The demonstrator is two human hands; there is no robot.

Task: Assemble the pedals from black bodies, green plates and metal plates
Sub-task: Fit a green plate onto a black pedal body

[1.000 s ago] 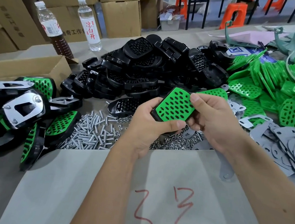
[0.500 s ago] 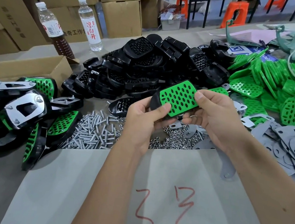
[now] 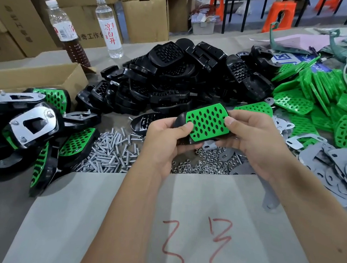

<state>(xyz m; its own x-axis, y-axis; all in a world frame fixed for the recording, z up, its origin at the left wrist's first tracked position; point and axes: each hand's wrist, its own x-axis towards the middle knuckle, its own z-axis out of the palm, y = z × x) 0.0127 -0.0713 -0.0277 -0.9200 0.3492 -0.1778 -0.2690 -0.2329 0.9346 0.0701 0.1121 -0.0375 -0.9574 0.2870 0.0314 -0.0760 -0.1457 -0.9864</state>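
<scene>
Two hands' curled fingers grip one pedal: left hand [image 3: 164, 143] and right hand [image 3: 253, 140] pinch green plate [image 3: 208, 122] onto black body [image 3: 180, 119].

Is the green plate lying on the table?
No, both hands, left hand and right hand, hold the green plate above it.

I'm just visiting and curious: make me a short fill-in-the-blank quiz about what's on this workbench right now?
1. The plate held by both hands is coloured ____.
2. The big pile behind the hands is of pedal bodies coloured ____.
3. The marks drawn on the grey sheet are coloured ____.
4. The number of bottles standing near the cartons is ____.

Missing words: green; black; red; two
</scene>
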